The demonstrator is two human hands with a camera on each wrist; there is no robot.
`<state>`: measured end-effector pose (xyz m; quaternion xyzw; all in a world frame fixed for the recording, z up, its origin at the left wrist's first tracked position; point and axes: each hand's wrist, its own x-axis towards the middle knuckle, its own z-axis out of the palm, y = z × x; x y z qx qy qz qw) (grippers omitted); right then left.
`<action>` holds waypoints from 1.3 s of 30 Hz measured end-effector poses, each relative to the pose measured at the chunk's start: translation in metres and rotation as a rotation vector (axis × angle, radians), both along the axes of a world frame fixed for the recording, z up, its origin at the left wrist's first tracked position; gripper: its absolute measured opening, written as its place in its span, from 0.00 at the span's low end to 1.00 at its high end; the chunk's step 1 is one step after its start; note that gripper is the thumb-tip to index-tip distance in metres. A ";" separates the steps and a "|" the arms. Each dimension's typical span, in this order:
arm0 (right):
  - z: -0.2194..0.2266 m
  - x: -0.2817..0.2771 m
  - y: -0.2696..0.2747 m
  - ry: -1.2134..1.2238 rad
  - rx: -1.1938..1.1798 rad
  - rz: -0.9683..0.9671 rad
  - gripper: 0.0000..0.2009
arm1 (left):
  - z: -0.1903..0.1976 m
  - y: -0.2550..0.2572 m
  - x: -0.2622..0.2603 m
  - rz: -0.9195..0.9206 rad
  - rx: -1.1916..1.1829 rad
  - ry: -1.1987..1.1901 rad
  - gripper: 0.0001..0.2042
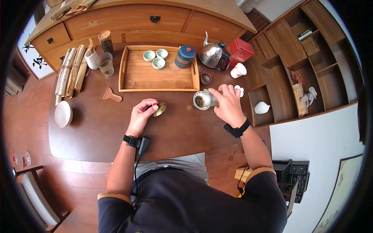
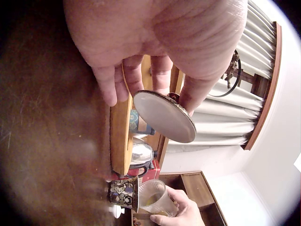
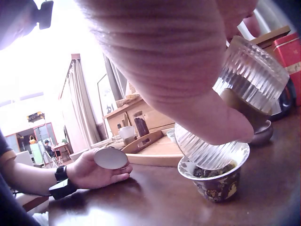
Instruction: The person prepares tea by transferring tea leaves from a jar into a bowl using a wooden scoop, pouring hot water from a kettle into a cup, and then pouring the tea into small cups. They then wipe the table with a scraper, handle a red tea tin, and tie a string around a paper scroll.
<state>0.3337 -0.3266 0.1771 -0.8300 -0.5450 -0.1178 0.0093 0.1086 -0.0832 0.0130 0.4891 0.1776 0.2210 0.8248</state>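
My left hand (image 1: 138, 118) pinches a round lid (image 2: 164, 117) by its knob, thumb on one side and fingers on the other. The lid has a patterned top and a white underside, and is tilted above the table. In my right hand (image 1: 230, 108) is a clear ribbed glass cup (image 1: 210, 98), gripped around its side and tipped over a gaiwan bowl (image 3: 217, 186). The bowl stands upright on the table, dark and patterned outside with a white flared rim. Dark wet tea leaves (image 3: 211, 170) show inside it. The cup's lower edge overlaps the bowl's rim in the right wrist view.
Behind the hands lies a wooden tray (image 1: 159, 83) bearing three pale cups and a blue canister (image 1: 185, 57). A metal kettle (image 1: 213, 55), red box (image 1: 241, 49) and white cup (image 1: 238, 70) stand at back right. Leftward are a tea strainer (image 1: 112, 94), white bowl (image 1: 63, 114) and bamboo scrolls (image 1: 70, 73).
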 end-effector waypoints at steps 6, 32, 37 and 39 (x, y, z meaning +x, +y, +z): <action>-0.001 0.001 0.000 -0.006 -0.020 -0.001 0.33 | -0.001 0.000 0.001 0.006 0.006 -0.013 0.07; -0.003 0.012 -0.012 0.118 0.011 -0.066 0.32 | 0.000 0.000 0.000 -0.002 -0.007 -0.035 0.07; -0.011 0.035 -0.019 0.562 0.181 -0.157 0.32 | 0.000 0.000 -0.001 -0.004 -0.002 -0.050 0.07; -0.009 0.038 -0.015 0.806 0.315 -0.194 0.31 | -0.002 0.001 -0.001 -0.004 -0.016 -0.050 0.07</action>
